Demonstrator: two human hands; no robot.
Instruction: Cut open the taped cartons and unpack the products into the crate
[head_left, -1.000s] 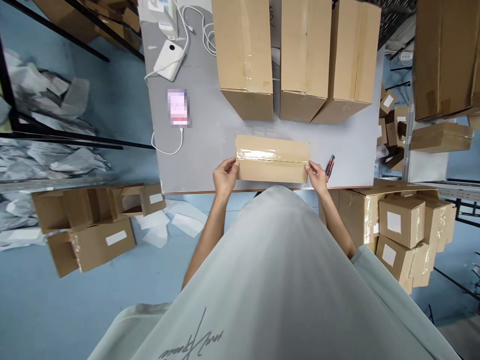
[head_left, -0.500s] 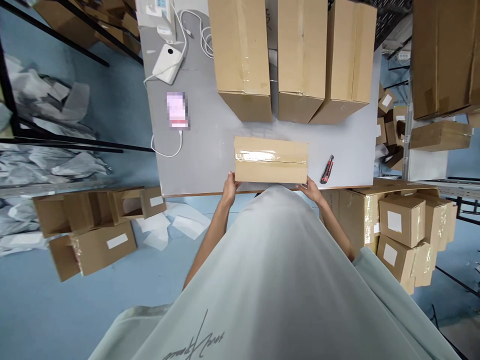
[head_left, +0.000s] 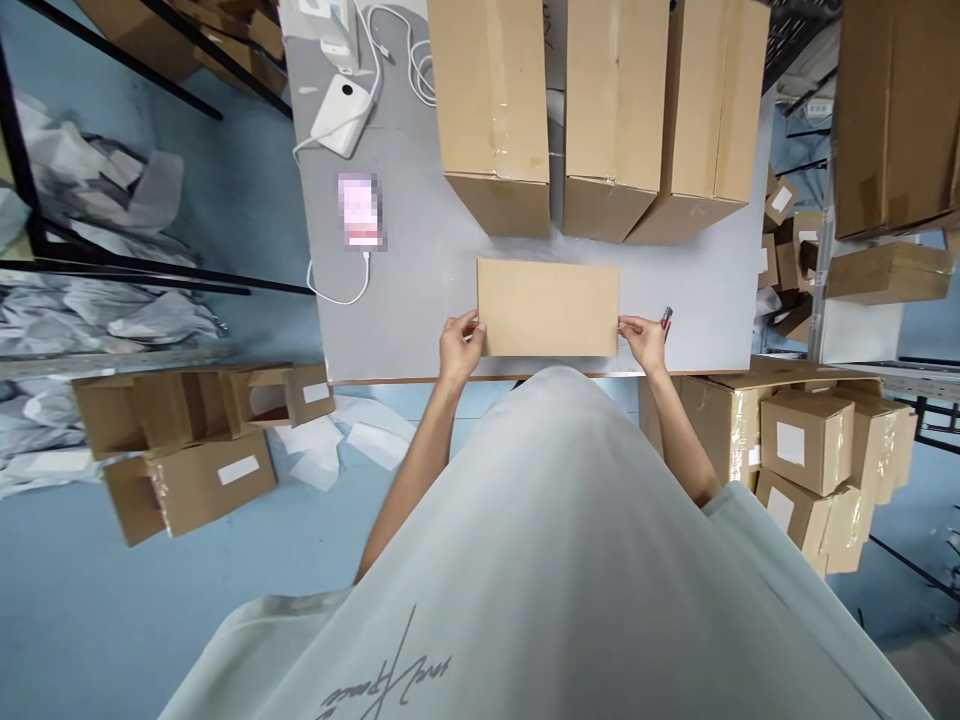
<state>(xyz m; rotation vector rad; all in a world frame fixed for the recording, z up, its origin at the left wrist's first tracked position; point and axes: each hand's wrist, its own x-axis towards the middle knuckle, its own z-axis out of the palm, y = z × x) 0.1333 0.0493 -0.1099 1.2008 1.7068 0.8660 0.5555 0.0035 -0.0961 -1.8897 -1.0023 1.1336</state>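
Observation:
A small cardboard box (head_left: 549, 308) is at the front of the grey table (head_left: 405, 330), its plain untaped face toward me. My left hand (head_left: 460, 348) grips its left end, thumb and fingers at the edge. At the opposite end, my right hand (head_left: 643, 340) pinches the box's right edge. Just behind the right hand lies a red and black utility knife (head_left: 667, 321), partly covered by the fingers. The box's underside is out of sight.
Three tall taped boxes (head_left: 495, 100) stand along the back of the table. At left lie a white power bank (head_left: 341, 115), cables and a blurred pink item (head_left: 360, 210). Labelled boxes (head_left: 806, 440) are stacked right of the table; open cartons (head_left: 202, 480) sit at lower left.
The box has been turned over: its taped face was up, and now a plain face shows. Both hands have moved up from its near corners to its two ends.

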